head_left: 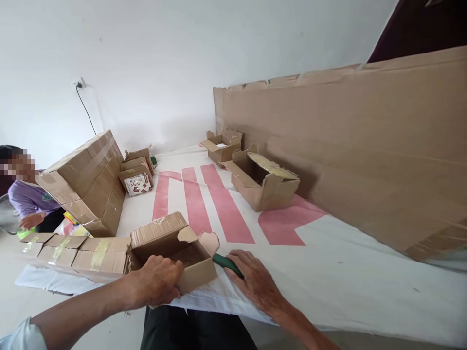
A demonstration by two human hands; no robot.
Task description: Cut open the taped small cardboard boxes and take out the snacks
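Two bare hands are working at the near edge of a desk (346, 262) that is wearing a white cloth with broad pinkish-red stripes. The left hand (156, 282) is grasping the near wall of an open cardboard box (199, 278), its fingers curling down over the rim. The right hand (255, 279) is lying just beyond the box's right end, its fingers closing round a dark green object (228, 265) whose other end is pointing at the box; the palm is hiding the rest. The box itself is sitting along the near edge, just right of a row of closed brown boxes (100, 255) sealed with yellowish tape. It is showing plain brown sides and a shadowed inside; a creased flap with a rough, worn edge is standing up along its far side, and paler rounded tabs are sticking out at the right end. Farther back, two more open boxes (260, 192) are standing near a long cardboard panel (346, 146). Smaller folded cartons (134, 163) are leaning together beyond a tall cardboard stack (87, 175), a printed white packet (138, 184) resting before them. At far left, a person in a purple top (25, 197) is sitting behind the stack.
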